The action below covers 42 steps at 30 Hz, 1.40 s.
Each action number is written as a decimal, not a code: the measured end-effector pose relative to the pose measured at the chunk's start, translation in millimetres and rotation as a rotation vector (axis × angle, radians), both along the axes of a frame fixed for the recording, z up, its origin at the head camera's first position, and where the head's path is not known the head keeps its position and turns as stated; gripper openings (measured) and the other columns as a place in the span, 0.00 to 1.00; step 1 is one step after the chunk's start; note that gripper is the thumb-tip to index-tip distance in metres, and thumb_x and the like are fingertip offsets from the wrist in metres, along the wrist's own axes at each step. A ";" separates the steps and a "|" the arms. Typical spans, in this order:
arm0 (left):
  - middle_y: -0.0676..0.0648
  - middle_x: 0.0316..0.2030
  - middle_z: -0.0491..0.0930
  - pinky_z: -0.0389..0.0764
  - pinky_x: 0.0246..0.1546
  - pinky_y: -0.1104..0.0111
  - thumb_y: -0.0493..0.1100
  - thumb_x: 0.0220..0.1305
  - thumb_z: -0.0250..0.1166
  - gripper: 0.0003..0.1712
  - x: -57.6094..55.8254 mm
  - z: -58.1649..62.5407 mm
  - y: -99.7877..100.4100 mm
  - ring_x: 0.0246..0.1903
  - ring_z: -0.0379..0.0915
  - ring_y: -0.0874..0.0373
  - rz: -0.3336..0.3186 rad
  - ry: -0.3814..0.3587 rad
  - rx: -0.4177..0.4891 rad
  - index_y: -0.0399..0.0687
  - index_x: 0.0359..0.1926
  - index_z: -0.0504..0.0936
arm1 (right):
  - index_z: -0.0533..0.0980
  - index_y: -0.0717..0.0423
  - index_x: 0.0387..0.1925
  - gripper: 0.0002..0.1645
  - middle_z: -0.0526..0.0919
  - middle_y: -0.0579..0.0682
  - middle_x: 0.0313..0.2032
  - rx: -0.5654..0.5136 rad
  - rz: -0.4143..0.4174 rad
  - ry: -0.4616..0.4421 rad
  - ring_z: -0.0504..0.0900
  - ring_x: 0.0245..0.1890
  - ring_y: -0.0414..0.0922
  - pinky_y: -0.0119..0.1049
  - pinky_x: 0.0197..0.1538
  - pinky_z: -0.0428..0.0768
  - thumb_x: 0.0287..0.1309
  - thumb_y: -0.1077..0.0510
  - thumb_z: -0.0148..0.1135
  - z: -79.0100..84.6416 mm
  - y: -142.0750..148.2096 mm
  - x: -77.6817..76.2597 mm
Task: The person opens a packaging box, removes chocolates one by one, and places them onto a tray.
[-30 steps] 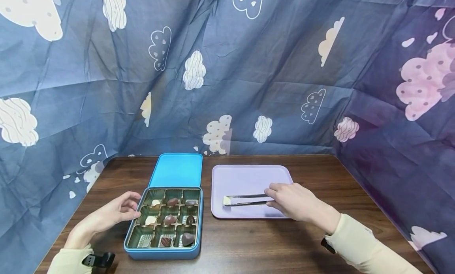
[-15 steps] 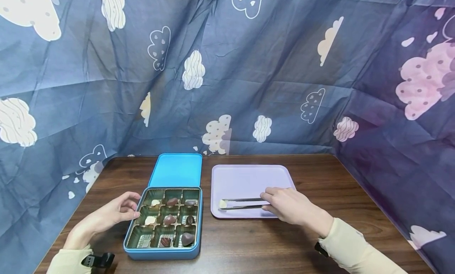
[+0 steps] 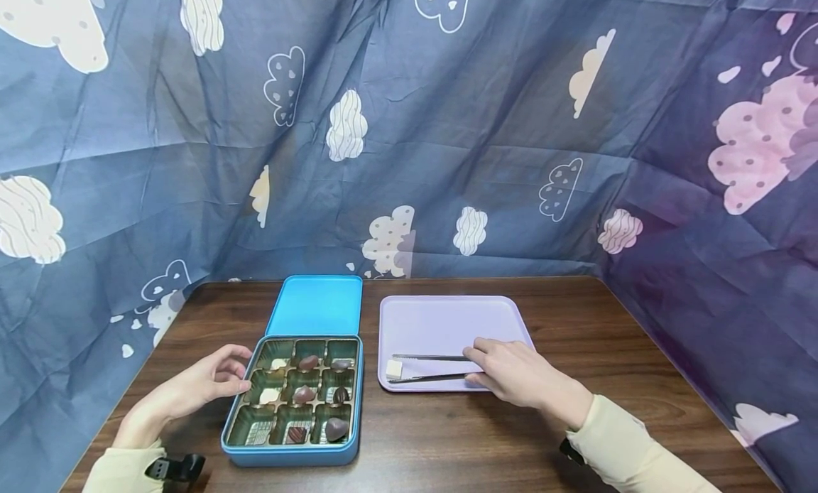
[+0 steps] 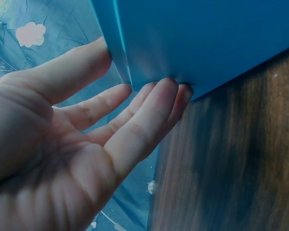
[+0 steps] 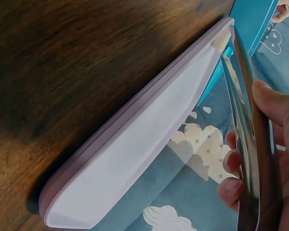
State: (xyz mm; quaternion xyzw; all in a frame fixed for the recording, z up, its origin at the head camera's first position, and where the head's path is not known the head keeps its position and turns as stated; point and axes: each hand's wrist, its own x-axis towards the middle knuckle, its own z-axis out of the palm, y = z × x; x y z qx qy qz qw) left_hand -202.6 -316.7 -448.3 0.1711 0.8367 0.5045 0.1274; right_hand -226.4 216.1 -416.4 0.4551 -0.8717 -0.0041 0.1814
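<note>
My right hand (image 3: 514, 374) holds metal tongs (image 3: 429, 357), whose tips stand apart around a small white chocolate (image 3: 393, 370). This piece lies at the near left corner of the lilac tray (image 3: 447, 322); in the right wrist view the thumb and fingers press the tongs' (image 5: 266, 159) two arms. To the left stands a blue tin (image 3: 294, 458) with a divided insert holding dark, brown and white chocolates, and its near left compartment (image 3: 252, 429) holds none. My left hand (image 3: 192, 388) touches the tin's left side with relaxed fingers, as the left wrist view shows.
The tin's blue lid (image 3: 319, 305) lies folded back behind it. A dark wooden table (image 3: 447, 436) carries everything. A cloud-patterned blue cloth (image 3: 409, 145) hangs behind and at the sides.
The right hand has moved left with the tongs. The white chocolate, earlier between the tongs' tips, has come to the tray's near left corner, and the tips have spread apart.
</note>
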 end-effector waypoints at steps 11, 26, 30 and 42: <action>0.41 0.40 0.71 0.77 0.40 0.68 0.37 0.65 0.65 0.29 1.1 -1.9 -1.4 0.40 0.75 0.56 -0.007 -0.008 0.015 0.31 0.60 0.62 | 0.77 0.56 0.47 0.23 0.72 0.43 0.33 -0.063 0.032 0.033 0.73 0.27 0.41 0.40 0.28 0.76 0.58 0.45 0.68 5.3 -7.5 5.7; 0.41 0.40 0.71 0.77 0.40 0.68 0.38 0.65 0.65 0.29 1.7 -1.9 -2.3 0.41 0.74 0.54 0.004 -0.010 0.002 0.31 0.60 0.62 | 0.76 0.55 0.47 0.22 0.72 0.43 0.33 -0.008 0.148 0.075 0.73 0.28 0.40 0.38 0.30 0.76 0.59 0.45 0.66 42.1 -57.8 35.8; 0.41 0.40 0.71 0.77 0.41 0.68 0.37 0.65 0.65 0.29 1.5 -2.4 -2.5 0.40 0.74 0.56 -0.003 0.003 0.013 0.31 0.60 0.62 | 0.76 0.52 0.47 0.20 0.72 0.43 0.34 0.037 0.162 0.091 0.73 0.29 0.40 0.37 0.30 0.76 0.60 0.45 0.66 45.8 -73.9 39.9; 0.40 0.40 0.70 0.77 0.41 0.68 0.36 0.64 0.65 0.29 -0.6 -1.1 -1.1 0.40 0.74 0.57 -0.018 -0.006 0.042 0.29 0.60 0.61 | 0.76 0.49 0.46 0.17 0.73 0.42 0.34 0.092 0.187 0.103 0.75 0.30 0.40 0.36 0.29 0.74 0.66 0.42 0.59 51.1 -115.4 39.0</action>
